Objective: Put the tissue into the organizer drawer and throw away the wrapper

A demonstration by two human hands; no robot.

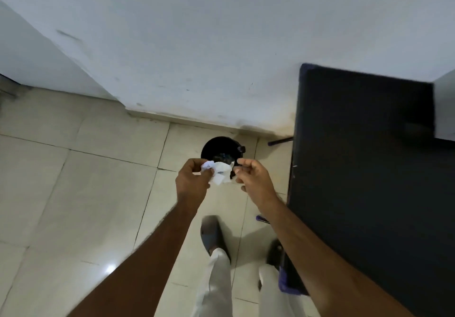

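A crumpled white wrapper (220, 172) stretches between my two hands, right above the mouth of a small black bin (218, 148) that stands on the tiled floor near the wall. My left hand (194, 181) pinches the wrapper's left end. My right hand (251, 176) has its fingers closed at the wrapper's right edge. The bin's front rim is hidden behind the wrapper and my hands. Neither the organizer drawer nor any tissue is in view.
A black table (369, 169) fills the right side, its near corner beside my right forearm. A white wall (221, 45) runs behind the bin. Beige floor tiles (86, 193) spread to the left. My feet and white trouser legs (219, 279) show below.
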